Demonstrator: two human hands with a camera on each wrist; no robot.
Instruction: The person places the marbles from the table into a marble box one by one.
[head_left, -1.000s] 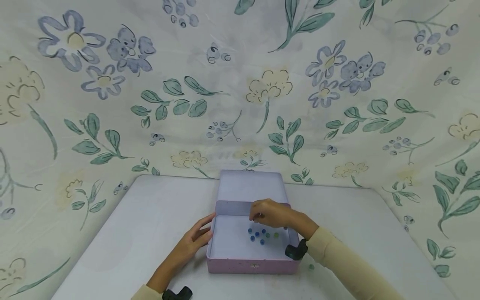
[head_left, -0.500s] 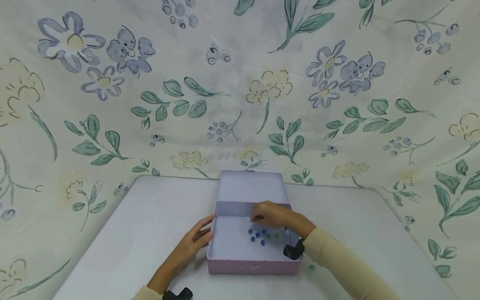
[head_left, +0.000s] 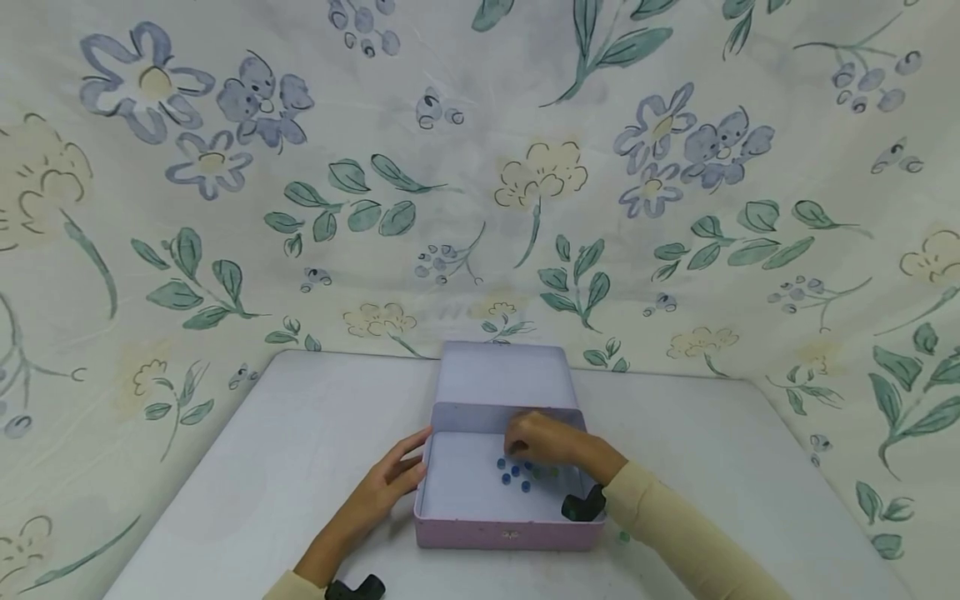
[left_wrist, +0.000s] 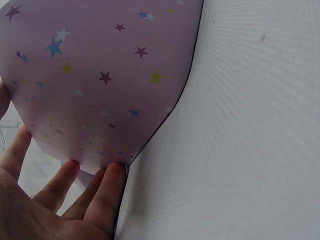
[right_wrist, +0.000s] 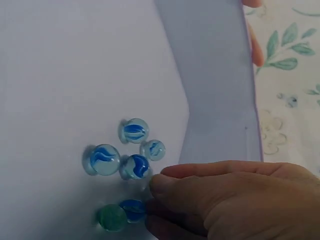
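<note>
From the head view, the right hand [head_left: 543, 440] reaches into the open pink tin [head_left: 507, 532] at the table's [head_left: 300, 433] near edge, over the marbles [head_left: 517, 473]. Left wrist view: the left hand [left_wrist: 60, 200] rests straight fingers against the tin's starred wall. Right wrist view: fingertips [right_wrist: 160, 187] look to be pinching a blue marble [right_wrist: 132, 210]; next probably calls for a clean lift.

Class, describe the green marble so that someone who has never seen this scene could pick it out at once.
Start at the open pink box in the middle of the white table. Inside it, a small cluster of marbles lies on the floor of the box just under the right hand. The green marble sits at the edge of that cluster; all its neighbours are blue-swirled.
</note>
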